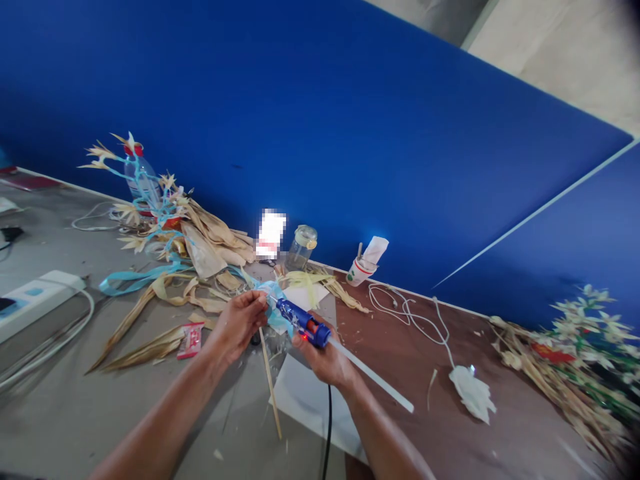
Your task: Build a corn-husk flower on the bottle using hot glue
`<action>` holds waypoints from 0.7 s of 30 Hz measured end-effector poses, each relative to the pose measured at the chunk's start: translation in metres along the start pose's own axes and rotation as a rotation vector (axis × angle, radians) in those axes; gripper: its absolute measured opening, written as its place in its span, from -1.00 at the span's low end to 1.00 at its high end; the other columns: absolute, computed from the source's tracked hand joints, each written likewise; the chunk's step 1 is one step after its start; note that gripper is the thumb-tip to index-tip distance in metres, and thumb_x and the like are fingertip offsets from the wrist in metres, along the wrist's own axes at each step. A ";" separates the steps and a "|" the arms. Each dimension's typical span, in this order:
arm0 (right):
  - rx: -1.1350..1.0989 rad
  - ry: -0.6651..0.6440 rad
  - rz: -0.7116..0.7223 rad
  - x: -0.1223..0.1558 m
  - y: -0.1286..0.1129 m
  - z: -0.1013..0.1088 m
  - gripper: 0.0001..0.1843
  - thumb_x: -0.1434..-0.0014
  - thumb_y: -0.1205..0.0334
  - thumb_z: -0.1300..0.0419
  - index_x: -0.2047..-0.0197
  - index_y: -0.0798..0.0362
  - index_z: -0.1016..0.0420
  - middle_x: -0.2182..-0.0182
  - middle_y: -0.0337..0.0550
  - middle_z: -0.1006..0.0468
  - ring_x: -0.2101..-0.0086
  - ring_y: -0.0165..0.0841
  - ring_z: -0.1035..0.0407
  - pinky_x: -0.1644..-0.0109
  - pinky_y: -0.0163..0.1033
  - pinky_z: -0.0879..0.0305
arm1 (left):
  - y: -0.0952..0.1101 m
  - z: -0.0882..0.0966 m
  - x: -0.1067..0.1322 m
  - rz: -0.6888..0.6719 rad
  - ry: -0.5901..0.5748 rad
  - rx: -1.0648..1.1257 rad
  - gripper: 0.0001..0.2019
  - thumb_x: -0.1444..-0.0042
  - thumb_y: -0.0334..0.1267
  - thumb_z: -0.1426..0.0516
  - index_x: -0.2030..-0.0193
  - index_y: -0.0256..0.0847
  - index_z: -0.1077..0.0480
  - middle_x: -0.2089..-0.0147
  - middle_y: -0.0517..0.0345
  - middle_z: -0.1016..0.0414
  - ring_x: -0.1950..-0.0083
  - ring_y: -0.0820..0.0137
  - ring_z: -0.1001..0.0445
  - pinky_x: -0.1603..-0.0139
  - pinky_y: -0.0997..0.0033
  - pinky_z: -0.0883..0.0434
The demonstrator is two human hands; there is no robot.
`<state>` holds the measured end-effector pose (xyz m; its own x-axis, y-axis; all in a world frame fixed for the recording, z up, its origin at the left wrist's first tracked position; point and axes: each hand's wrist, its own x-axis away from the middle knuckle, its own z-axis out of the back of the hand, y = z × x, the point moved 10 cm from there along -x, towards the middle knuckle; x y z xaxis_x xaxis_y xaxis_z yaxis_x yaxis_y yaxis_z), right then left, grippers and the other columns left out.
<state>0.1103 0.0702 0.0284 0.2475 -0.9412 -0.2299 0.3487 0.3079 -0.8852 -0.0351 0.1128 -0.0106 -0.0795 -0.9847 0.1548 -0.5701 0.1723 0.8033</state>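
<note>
My right hand point(325, 357) is wrapped round a blue glue gun point(303, 320), with a long translucent glue stick point(373, 373) sticking out of its back end. A small red light glows on the gun, and a black cord point(329, 427) hangs below it. The fingers of my left hand point(245, 317) are pinched together right at the nozzle; what they hold is too small and hidden to name. Light blue crinkled material point(275, 288) shows behind the nozzle. Below my left fingers a thin wooden stick point(270, 383) slants toward me; whether they grip it I cannot tell.
Dried corn husks point(205, 233) and husk flowers on blue stems point(150, 200) lie at left by a plastic bottle point(141, 175). A power strip point(40, 303), red packet point(191, 340), glass jar point(302, 248), paper cup point(360, 272), white paper point(310, 400) and white cable point(420, 320) surround my hands.
</note>
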 end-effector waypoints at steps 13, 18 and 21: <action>0.062 -0.023 0.038 0.000 -0.010 -0.001 -0.79 -0.11 0.09 -0.15 0.42 0.04 -0.28 0.52 -0.28 -0.27 0.47 -0.40 -0.17 0.39 -0.29 -0.19 | 0.001 0.001 0.001 0.005 0.009 -0.005 -0.69 0.25 -0.17 -0.36 0.54 -0.32 -0.36 0.58 0.30 -0.21 0.58 0.63 -0.10 0.61 0.64 -0.13; 0.091 -0.028 0.057 0.001 -0.011 -0.002 -0.80 -0.10 0.10 -0.15 0.41 0.04 -0.27 0.52 -0.28 -0.27 0.47 -0.40 -0.16 0.39 -0.30 -0.19 | 0.002 -0.001 0.002 0.003 0.003 -0.007 -0.68 0.27 -0.18 -0.37 0.56 -0.32 -0.35 0.59 0.31 -0.21 0.59 0.63 -0.10 0.61 0.63 -0.12; 0.115 -0.045 0.071 0.001 -0.013 -0.004 -0.79 -0.11 0.10 -0.14 0.44 0.02 -0.25 0.54 -0.28 -0.23 0.47 -0.39 -0.14 0.43 -0.29 -0.17 | 0.002 -0.002 0.002 0.001 -0.001 -0.011 -0.69 0.25 -0.18 -0.36 0.56 -0.32 -0.35 0.59 0.31 -0.21 0.59 0.63 -0.11 0.61 0.63 -0.12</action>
<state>0.1030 0.0643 0.0382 0.3150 -0.9100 -0.2697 0.4296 0.3901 -0.8144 -0.0351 0.1108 -0.0079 -0.0807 -0.9845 0.1555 -0.5610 0.1738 0.8094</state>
